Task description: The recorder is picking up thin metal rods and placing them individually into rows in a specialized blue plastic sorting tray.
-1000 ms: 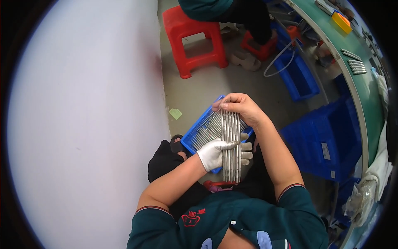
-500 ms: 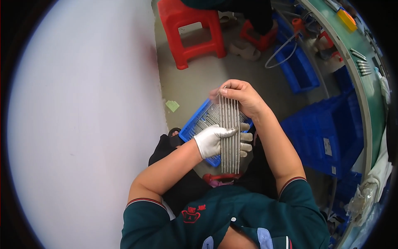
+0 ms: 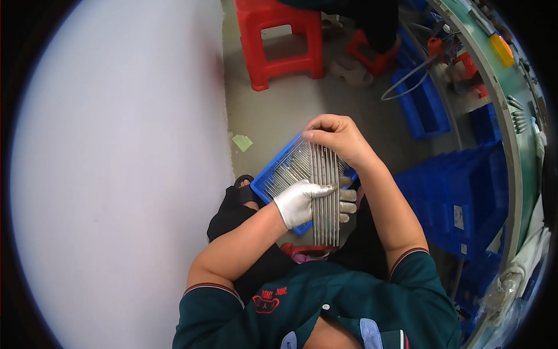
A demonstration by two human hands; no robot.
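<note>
Several thin metal rods [image 3: 325,168] lie side by side in a flat row, their lengths running away from my body. My left hand [image 3: 297,203], in a white glove with grey-stained fingers, is closed round the rods near their middle, its thumb across the top and fingertips showing past the right side. At the far end, my bare right hand [image 3: 337,135] is closed, with thumb and bent fingers pinching the rod tips at the left of the row; the exact contact is partly hidden. Below them sits a blue tray [image 3: 272,168] filled with more metal rods, partly covered by my hands.
A white wall [image 3: 128,174] rises at the left. Ahead stand a red stool [image 3: 256,58] and a seated person's dark-clothed leg [image 3: 378,26]. Blue bins [image 3: 459,198] are stacked at the right, beneath a green-topped bench [image 3: 526,168] with several short metal pieces [image 3: 517,116] on it.
My right hand has dropped slightly, and its thumb has shifted left along the rod ends. The left hand keeps its grip. The whole view has shifted a little.
</note>
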